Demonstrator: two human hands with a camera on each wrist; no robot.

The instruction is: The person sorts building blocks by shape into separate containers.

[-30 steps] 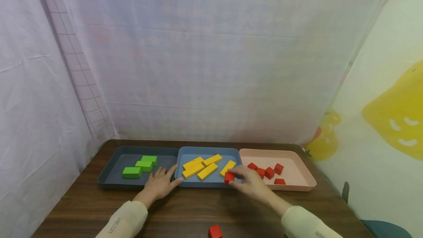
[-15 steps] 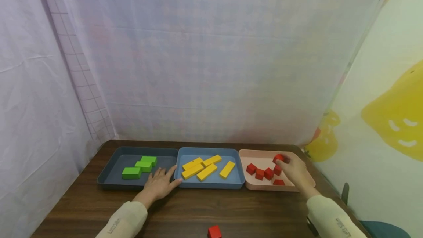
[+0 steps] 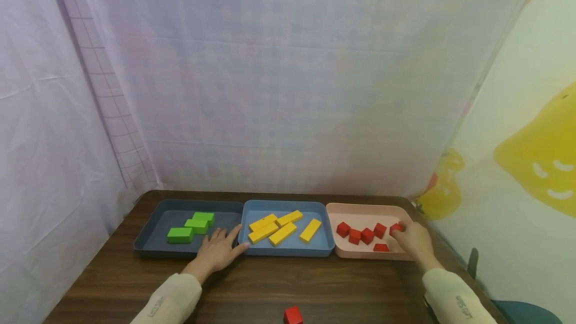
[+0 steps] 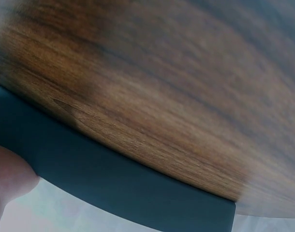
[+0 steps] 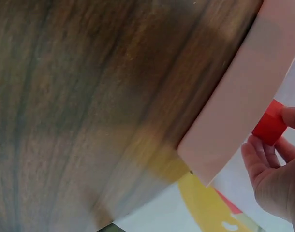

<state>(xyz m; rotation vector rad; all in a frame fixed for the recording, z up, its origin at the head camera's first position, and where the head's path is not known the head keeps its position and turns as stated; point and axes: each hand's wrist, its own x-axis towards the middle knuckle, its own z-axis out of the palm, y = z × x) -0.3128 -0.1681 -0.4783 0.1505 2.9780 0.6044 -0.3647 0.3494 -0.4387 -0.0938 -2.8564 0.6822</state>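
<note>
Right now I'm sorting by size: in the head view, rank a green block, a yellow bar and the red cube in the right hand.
1. Yellow bar, longest.
2. Green block, shorter but chunkier; close to the bar, unsure.
3. Red cube, smallest, pinched by the right hand.

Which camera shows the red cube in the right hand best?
The right wrist view: the red cube fills the frame edge, pinched by the right hand above the pink tray. The head view shows it small and half hidden. The left wrist view misses it.
</note>
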